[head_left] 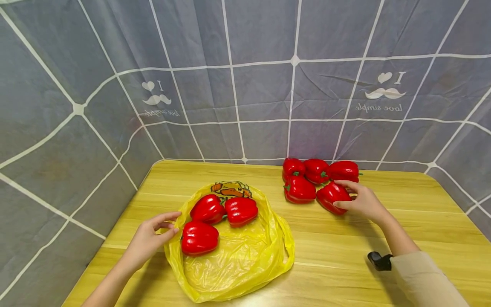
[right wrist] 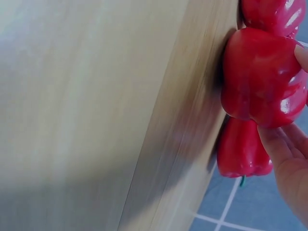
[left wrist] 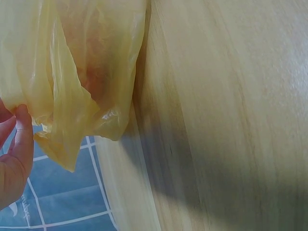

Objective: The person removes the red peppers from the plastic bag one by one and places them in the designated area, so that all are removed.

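A yellow plastic bag (head_left: 226, 273) lies spread with its mouth upward, and three red bell peppers (head_left: 199, 238) rest inside it. My left hand (head_left: 153, 232) pinches the bag's left rim between thumb and fingers; the left wrist view shows the thin plastic (left wrist: 108, 57) hanging in folds beside those fingers. Over at the right, my right hand (head_left: 362, 202) grips a red bell pepper (head_left: 330, 197), the thumb on its near side and the fingers over its far side. In the right wrist view this pepper (right wrist: 260, 77) overlaps another pepper (right wrist: 243, 149) with a green stem.
Several more red peppers (head_left: 300, 189) are clustered around the gripped one near the back of the wooden table (head_left: 326, 264). A grey cloth with white lines (head_left: 264, 94) hangs behind and at both sides. Something black (head_left: 379, 261) shows by the right sleeve.
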A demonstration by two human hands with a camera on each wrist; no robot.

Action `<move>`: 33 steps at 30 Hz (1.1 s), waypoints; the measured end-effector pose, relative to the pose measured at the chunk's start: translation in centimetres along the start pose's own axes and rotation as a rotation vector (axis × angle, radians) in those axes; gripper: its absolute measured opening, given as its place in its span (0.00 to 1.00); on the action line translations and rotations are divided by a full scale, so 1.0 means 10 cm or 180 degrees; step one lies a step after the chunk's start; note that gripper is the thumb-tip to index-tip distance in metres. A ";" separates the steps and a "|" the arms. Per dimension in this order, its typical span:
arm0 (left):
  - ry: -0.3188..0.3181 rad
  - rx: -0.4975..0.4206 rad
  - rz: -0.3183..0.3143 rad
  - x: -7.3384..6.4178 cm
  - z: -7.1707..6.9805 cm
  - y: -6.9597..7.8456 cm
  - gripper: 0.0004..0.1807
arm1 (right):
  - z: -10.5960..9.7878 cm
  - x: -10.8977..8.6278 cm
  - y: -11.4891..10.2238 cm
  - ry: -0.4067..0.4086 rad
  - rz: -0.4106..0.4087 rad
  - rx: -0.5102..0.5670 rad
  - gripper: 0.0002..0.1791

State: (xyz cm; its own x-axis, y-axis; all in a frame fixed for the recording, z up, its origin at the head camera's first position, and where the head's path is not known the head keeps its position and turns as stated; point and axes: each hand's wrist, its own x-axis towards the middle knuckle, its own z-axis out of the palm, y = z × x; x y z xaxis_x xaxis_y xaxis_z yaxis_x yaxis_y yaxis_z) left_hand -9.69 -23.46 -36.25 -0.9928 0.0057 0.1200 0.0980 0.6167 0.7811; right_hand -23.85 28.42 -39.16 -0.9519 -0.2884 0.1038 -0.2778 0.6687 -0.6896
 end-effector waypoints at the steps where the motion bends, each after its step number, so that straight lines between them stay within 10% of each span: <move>1: -0.0004 -0.0003 -0.0004 0.00 0.00 0.00 0.20 | 0.00 0.01 0.00 0.0005 0.0008 0.0006 0.34; 33: -0.0013 0.0067 -0.0104 0.00 -0.02 0.04 0.20 | -0.02 0.12 0.00 -0.0023 -0.0008 0.0123 0.35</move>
State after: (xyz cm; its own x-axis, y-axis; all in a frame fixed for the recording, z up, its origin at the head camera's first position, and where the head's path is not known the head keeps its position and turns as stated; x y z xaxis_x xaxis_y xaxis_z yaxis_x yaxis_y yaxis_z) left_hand -9.62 -23.36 -35.79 -0.9957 -0.0115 0.0920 0.0640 0.6331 0.7714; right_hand -25.07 28.24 -38.87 -0.9502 -0.2950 0.1004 -0.2748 0.6412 -0.7165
